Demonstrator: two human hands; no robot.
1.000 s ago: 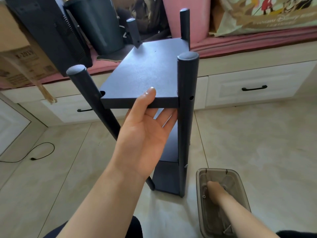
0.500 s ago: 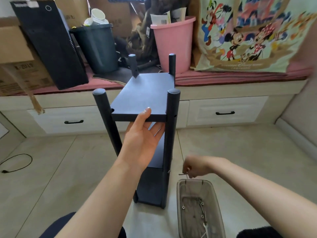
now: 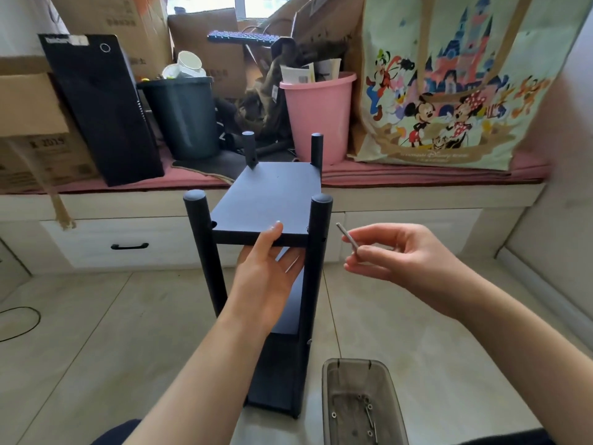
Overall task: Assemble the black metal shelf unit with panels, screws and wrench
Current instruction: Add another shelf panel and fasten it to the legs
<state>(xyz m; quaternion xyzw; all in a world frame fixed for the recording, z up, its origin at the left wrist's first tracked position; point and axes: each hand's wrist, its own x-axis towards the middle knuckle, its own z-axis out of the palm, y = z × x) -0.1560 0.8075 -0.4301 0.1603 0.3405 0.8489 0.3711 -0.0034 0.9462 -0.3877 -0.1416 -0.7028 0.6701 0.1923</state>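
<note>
Left hand [image 3: 266, 277] grips top panel [image 3: 269, 200] edge — right hand [image 3: 394, 252] pinches screw [image 3: 348, 237] beside post [image 3: 319, 252].

The black metal shelf unit [image 3: 268, 200] has a matt, smooth painted finish. A thin bare-metal screw [image 3: 347, 237] looks dull silver. The translucent grey plastic tray [image 3: 330, 399] stands on glossy beige floor tiles [image 3: 96, 332].
</note>
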